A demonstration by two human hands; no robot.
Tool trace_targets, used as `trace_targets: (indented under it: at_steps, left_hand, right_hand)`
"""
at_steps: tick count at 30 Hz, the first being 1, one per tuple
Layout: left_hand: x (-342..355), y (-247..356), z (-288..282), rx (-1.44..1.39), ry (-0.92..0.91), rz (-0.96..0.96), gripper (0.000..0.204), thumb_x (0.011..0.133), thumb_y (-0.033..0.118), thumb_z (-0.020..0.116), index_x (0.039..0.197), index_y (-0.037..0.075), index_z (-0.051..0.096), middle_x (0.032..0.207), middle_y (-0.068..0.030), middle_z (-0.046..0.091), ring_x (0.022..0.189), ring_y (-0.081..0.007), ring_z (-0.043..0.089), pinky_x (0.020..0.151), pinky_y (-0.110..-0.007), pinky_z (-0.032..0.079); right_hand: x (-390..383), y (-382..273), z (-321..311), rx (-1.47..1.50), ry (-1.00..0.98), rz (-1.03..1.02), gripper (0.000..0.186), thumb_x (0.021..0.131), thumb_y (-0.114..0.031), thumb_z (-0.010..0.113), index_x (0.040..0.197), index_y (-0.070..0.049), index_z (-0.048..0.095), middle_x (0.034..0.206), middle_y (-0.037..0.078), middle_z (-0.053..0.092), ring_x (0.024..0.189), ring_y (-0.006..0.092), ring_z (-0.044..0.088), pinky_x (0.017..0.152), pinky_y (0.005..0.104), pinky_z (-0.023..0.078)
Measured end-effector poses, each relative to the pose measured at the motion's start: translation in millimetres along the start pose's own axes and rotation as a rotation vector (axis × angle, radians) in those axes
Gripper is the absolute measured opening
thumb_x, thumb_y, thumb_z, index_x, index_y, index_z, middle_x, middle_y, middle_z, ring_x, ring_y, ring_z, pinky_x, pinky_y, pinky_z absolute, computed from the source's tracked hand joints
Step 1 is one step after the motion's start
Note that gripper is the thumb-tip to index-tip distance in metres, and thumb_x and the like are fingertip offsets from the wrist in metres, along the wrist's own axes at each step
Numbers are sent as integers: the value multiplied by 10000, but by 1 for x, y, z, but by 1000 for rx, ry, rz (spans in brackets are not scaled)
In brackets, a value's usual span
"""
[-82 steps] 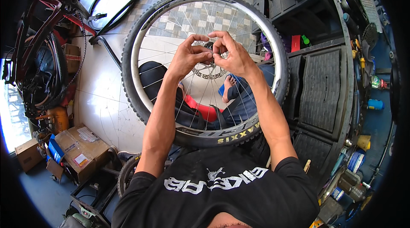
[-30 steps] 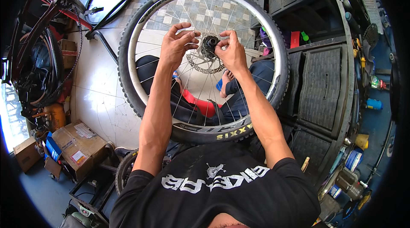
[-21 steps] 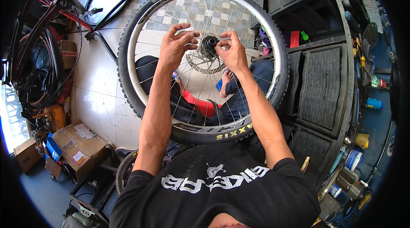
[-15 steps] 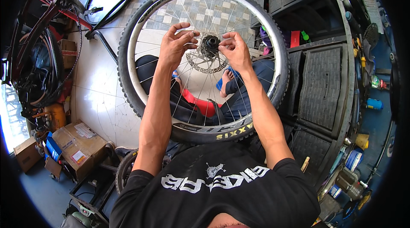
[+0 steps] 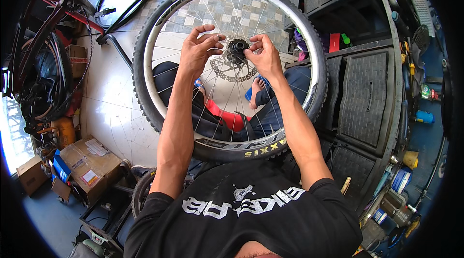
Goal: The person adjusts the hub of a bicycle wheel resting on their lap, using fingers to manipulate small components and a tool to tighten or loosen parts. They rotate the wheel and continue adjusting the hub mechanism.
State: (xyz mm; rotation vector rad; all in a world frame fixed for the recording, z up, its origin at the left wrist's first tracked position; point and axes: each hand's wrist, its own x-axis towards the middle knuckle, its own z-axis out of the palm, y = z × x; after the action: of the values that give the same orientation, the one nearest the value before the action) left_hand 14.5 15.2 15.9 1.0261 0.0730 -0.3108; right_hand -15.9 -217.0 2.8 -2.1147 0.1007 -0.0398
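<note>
A bicycle wheel [image 5: 315,76] with a knobbly black tyre and silver rim lies across my lap. At its middle is a black hub [image 5: 238,47], with a perforated brake disc [image 5: 234,78] around it. My left hand [image 5: 199,50] hovers just left of the hub, thumb and forefinger pinched together; anything between them is too small to make out. My right hand [image 5: 263,57] is at the hub's right side, its thumb tip against or very near the hub edge and its fingers curled. What its fingertips hold, if anything, is hidden.
A dark red bicycle frame [image 5: 46,6] stands at the far left. Cardboard boxes [image 5: 92,166] sit at the lower left. On the right are black drawers [image 5: 365,96] and a bench side crowded with tools and a blue spool [image 5: 401,180]. My legs and feet show through the spokes.
My right hand has shifted slightly left and up, its thumb closer to the hub. The left hand and the wheel stay almost where they were.
</note>
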Motion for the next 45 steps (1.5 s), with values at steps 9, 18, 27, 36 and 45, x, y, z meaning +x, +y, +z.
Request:
trace_targets:
  at_steps: [9, 18, 27, 36, 45]
  left_hand:
    - [0, 0, 0, 13, 13, -1, 423, 973, 46, 726, 1345, 4, 528, 1131, -223, 729, 871, -203, 725, 776, -347, 623]
    - [-1, 1, 0, 10, 9, 2, 418, 973, 47, 729, 1340, 3, 534, 1126, -220, 732, 872, -199, 724, 773, -344, 625]
    - [0, -1, 0, 5, 8, -6, 417, 970, 43, 733, 1336, 3, 536, 1131, -225, 729, 872, -202, 725, 769, -348, 627]
    - [1, -1, 0, -4, 4, -3, 415, 969, 38, 731, 1334, 1, 536, 1138, -229, 724, 868, -205, 723, 770, -351, 630]
    - [0, 0, 1, 9, 11, -7, 416, 969, 37, 730, 1334, 1, 536, 1140, -229, 722, 870, -202, 719, 775, -352, 627]
  right_hand:
    - [0, -2, 1, -25, 17, 2, 376, 850, -138, 827, 1158, -45, 632, 859, 38, 712, 674, 91, 572, 632, 286, 486]
    - [3, 5, 0, 70, 16, 33, 370, 852, -101, 830, 1161, -41, 636, 842, 10, 691, 680, 57, 550, 623, 247, 469]
    - [1, 0, 0, 1, 11, 30, 392, 840, -124, 838, 1169, -46, 638, 854, 19, 705, 682, 71, 568, 634, 265, 486]
    - [1, -4, 0, -32, 23, 28, 371, 846, -138, 829, 1156, -52, 643, 848, 35, 717, 683, 94, 589, 644, 291, 497]
    - [4, 6, 0, 66, 6, 39, 359, 866, -109, 822, 1165, -41, 636, 851, 21, 703, 704, 74, 594, 654, 256, 500]
